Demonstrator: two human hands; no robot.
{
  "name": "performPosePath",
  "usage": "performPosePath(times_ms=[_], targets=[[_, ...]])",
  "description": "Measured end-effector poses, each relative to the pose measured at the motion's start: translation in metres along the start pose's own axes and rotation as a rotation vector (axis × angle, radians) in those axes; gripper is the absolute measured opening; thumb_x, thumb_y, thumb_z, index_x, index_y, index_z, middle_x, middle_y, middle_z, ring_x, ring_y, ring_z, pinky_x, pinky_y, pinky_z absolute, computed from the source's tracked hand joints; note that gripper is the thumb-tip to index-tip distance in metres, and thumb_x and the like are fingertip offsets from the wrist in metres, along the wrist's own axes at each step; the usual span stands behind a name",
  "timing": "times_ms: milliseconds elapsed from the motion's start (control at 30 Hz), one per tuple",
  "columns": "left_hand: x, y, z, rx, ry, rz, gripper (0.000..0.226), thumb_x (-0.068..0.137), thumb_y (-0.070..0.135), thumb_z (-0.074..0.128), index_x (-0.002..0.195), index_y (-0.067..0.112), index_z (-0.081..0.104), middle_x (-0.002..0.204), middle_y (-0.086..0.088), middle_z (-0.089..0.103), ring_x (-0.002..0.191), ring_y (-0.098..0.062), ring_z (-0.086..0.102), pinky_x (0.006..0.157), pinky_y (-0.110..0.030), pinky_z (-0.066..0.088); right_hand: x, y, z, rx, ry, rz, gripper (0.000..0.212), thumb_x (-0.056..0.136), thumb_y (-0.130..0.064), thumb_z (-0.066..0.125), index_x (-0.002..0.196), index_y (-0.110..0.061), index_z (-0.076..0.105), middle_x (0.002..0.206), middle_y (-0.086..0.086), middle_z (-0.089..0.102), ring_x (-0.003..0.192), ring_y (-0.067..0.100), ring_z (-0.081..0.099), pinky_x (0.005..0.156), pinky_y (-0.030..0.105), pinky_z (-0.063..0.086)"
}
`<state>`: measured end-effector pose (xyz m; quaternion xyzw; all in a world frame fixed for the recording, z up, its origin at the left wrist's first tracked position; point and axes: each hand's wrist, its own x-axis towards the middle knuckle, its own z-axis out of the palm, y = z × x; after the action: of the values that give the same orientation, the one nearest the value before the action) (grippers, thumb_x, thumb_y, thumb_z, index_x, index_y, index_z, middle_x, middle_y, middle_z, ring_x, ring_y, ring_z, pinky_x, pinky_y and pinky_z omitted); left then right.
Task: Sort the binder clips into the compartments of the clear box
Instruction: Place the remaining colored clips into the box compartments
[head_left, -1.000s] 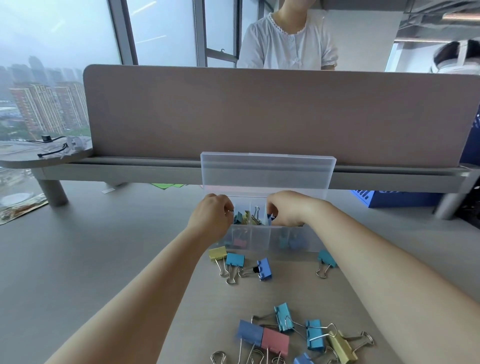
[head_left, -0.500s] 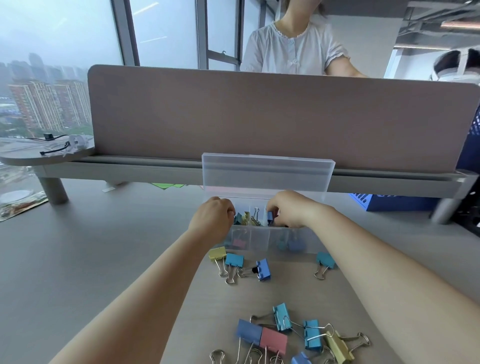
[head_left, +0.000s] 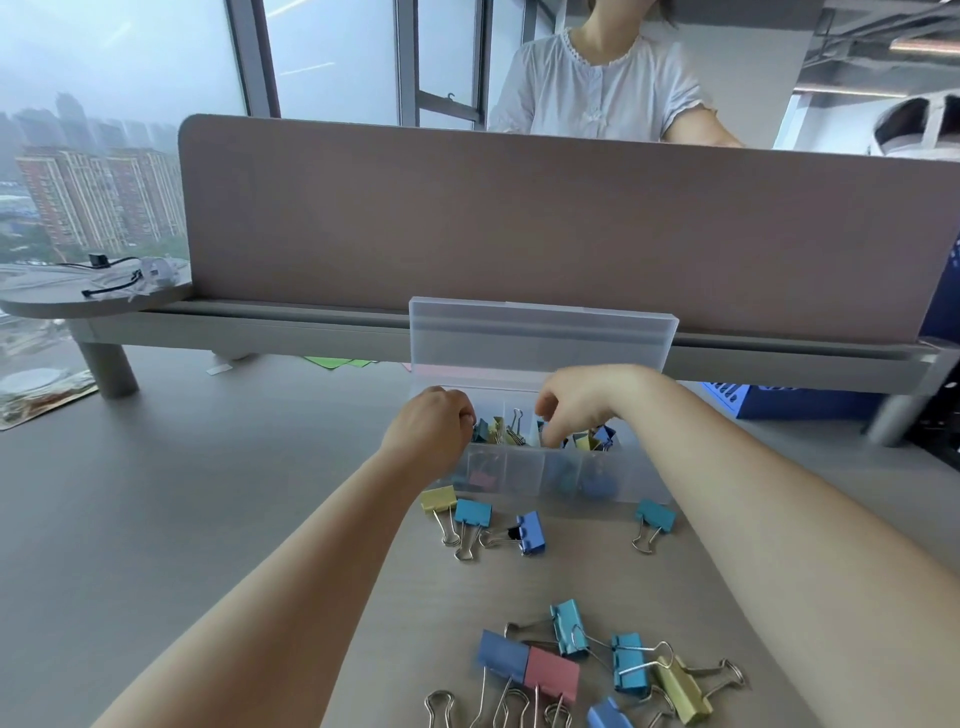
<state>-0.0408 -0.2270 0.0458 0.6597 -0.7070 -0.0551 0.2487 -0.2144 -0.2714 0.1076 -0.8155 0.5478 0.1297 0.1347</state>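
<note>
Over the clear box (head_left: 540, 475), left hand (head_left: 428, 434) and right hand (head_left: 584, 402), fingers curled.

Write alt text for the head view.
Both hands, left hand and right hand, reach into an open clear box partly filled with binder clips. More coloured binder clips lie loose on the desk in front; a partition stands behind.

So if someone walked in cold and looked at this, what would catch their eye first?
Probably both hands, the left hand and the right hand, reaching into the clear box at the middle of the desk, its lid standing open behind. Next, the colourful binder clips scattered on the desk nearest the camera, with a few more just in front of the box.
</note>
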Motion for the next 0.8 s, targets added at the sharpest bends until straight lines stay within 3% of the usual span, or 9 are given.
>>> performPosePath(times_ms=[67,133,200,267,367,467,633,733,800], targets=[[0.001,0.0,0.0,0.003,-0.003,-0.003,0.026,0.097,0.013,0.043,0.109,0.008,0.065,0.111,-0.009,0.061,0.097,-0.025,0.056,0.077,-0.028,0.043,0.002,0.001,-0.004,-0.086,-0.055,0.024,0.065,0.08,-0.042,0.072,0.135,-0.013,0.052,0.13,0.003,0.057,0.116,0.024,0.056,0.1,0.04,0.048],[0.002,0.0,0.0,0.014,-0.008,-0.007,0.026,0.096,0.013,0.043,0.109,0.008,0.065,0.111,-0.01,0.061,0.097,-0.026,0.056,0.078,-0.03,0.043,0.005,0.0,-0.003,-0.143,-0.095,0.041,0.079,0.078,-0.048,0.073,0.143,-0.016,0.043,0.137,0.001,0.053,0.12,0.023,0.054,0.102,0.039,0.046],[0.002,0.001,0.0,0.024,-0.017,-0.013,0.025,0.096,0.012,0.042,0.108,0.008,0.064,0.11,-0.01,0.061,0.096,-0.026,0.056,0.077,-0.03,0.043,0.008,-0.002,0.002,-0.165,-0.092,0.045,0.077,0.078,-0.047,0.074,0.141,-0.013,0.046,0.134,0.004,0.055,0.115,0.024,0.057,0.098,0.037,0.049],[0.003,0.001,0.0,0.027,-0.018,-0.019,0.025,0.096,0.012,0.042,0.106,0.008,0.064,0.109,-0.009,0.061,0.094,-0.025,0.055,0.075,-0.03,0.043,0.006,-0.005,0.005,-0.149,-0.059,0.041,0.069,0.08,-0.042,0.073,0.136,-0.01,0.05,0.127,0.007,0.058,0.101,0.023,0.06,0.083,0.032,0.053],[0.004,0.001,0.001,0.027,-0.011,-0.024,0.025,0.096,0.012,0.042,0.105,0.008,0.064,0.108,-0.009,0.061,0.089,-0.022,0.053,0.071,-0.027,0.04,0.002,-0.002,0.01,-0.075,-0.008,0.042,0.057,0.082,-0.037,0.072,0.129,-0.009,0.054,0.11,0.006,0.059,0.069,0.015,0.053,0.052,0.023,0.044],[0.004,0.0,0.002,0.034,-0.008,-0.025,0.025,0.096,0.013,0.042,0.106,0.008,0.065,0.108,-0.009,0.062,0.088,-0.022,0.053,0.07,-0.027,0.039,0.005,0.001,0.014,-0.033,0.016,0.048,0.057,0.082,-0.035,0.072,0.128,-0.008,0.055,0.116,0.008,0.06,0.055,0.012,0.047,0.042,0.02,0.038],[0.004,0.0,0.002,0.029,-0.009,-0.025,0.024,0.096,0.014,0.042,0.103,0.009,0.065,0.107,-0.009,0.063,0.086,-0.021,0.052,0.07,-0.027,0.039,0.007,0.002,0.017,-0.06,0.025,0.048,0.058,0.079,-0.032,0.075,0.126,-0.002,0.058,0.125,0.019,0.059,0.065,0.015,0.047,0.05,0.024,0.039],[0.004,0.0,0.002,0.032,-0.011,-0.031,0.025,0.096,0.014,0.042,0.104,0.009,0.065,0.107,-0.008,0.062,0.087,-0.022,0.052,0.07,-0.027,0.039,0.009,0.004,0.02,-0.041,0.042,0.037,0.057,0.081,-0.031,0.071,0.127,-0.001,0.056,0.128,0.02,0.056,0.086,0.027,0.058,0.068,0.033,0.046],[0.003,0.0,0.002,0.032,-0.014,-0.029,0.025,0.096,0.013,0.041,0.101,0.008,0.065,0.106,-0.01,0.062,0.088,-0.024,0.054,0.07,-0.028,0.042,0.01,0.005,0.022,-0.037,0.054,0.023,0.05,0.085,-0.03,0.066,0.126,-0.004,0.056,0.124,0.016,0.059,0.095,0.029,0.061,0.067,0.03,0.043]])
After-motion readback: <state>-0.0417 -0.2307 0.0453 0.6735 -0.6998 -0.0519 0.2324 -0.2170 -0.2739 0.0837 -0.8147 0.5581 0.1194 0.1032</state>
